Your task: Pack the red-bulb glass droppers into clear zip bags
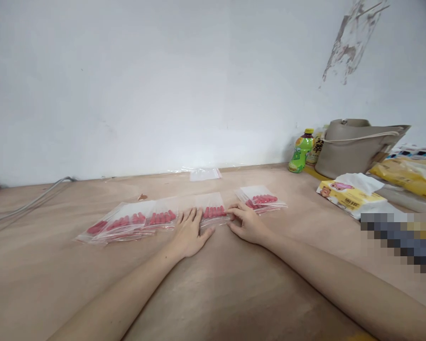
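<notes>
A clear zip bag (pixel 215 211) with several small red pieces in a row lies flat between my hands. My left hand (pixel 190 235) rests palm down at its left side, fingers spread, with the fingertips on the bags' edges. At the right edge of the same bag, my right hand (pixel 247 223) touches down with bent fingers, its thumb apart from the index finger. Left of my left hand, more filled zip bags (pixel 128 220) overlap in a row. Another small stack of filled bags (pixel 261 199) sits just beyond my right hand. What the red pieces are, I cannot tell.
Flat, clear plastic bags (pixel 205 174) lie by the wall. At the right stand a green drink bottle (pixel 300 152), a grey-beige bag (pixel 348 147), a yellow tissue pack (pixel 355 196) and a yellow plastic package (pixel 410 175). A grey cable (pixel 39 199) crosses the left side.
</notes>
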Motion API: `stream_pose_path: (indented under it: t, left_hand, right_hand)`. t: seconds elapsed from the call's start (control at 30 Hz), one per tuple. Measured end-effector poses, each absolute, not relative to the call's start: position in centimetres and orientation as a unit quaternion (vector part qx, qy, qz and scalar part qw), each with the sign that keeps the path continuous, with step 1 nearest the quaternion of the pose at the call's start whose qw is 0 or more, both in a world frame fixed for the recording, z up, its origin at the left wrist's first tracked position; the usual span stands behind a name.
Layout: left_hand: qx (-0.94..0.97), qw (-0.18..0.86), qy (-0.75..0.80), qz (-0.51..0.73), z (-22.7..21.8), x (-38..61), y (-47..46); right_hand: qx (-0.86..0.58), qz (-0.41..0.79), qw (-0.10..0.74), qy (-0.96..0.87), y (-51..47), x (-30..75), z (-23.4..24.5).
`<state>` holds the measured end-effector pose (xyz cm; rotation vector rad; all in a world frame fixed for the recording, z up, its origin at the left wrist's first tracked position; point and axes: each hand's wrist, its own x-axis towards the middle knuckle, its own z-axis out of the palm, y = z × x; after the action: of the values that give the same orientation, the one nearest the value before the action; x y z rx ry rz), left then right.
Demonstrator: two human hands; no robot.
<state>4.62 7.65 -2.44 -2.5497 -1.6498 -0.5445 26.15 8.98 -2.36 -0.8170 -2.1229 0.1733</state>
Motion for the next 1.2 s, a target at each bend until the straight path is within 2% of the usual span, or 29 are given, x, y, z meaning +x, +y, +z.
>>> stream_pose_path:
  t: [0.3,0.53,0.67,0.9,1.2]
  left_hand:
    - [-0.889,-0.008,-0.44,-0.13,-1.0,4.7,7.9]
    - [-0.893,0.008,-0.423,-0.155,-1.3,4.7,8.0]
    - [-0.891,0.031,-0.412,-0.189,-1.6,4.8,8.0]
    - [-0.898,0.088,-0.346,-0.256,-1.2,6.8,8.8]
    - [-0.908,0.176,-0.273,-0.266,-1.5,8.9,10.6]
  right_hand:
    - [-0.304,-0.01,0.422,-0.854,9.6,26.5,-3.1]
    - [-0.297,-0.179,0.348,-0.871,10.1,27.1,-2.5]
    - [-0.269,-0.233,0.324,-0.876,10.0,27.0,-2.0]
    - [-0.294,-0.238,0.296,-0.877,10.1,26.7,-1.6]
    - [-0.303,-0.235,0.3,-0.873,10.0,26.8,-1.6]
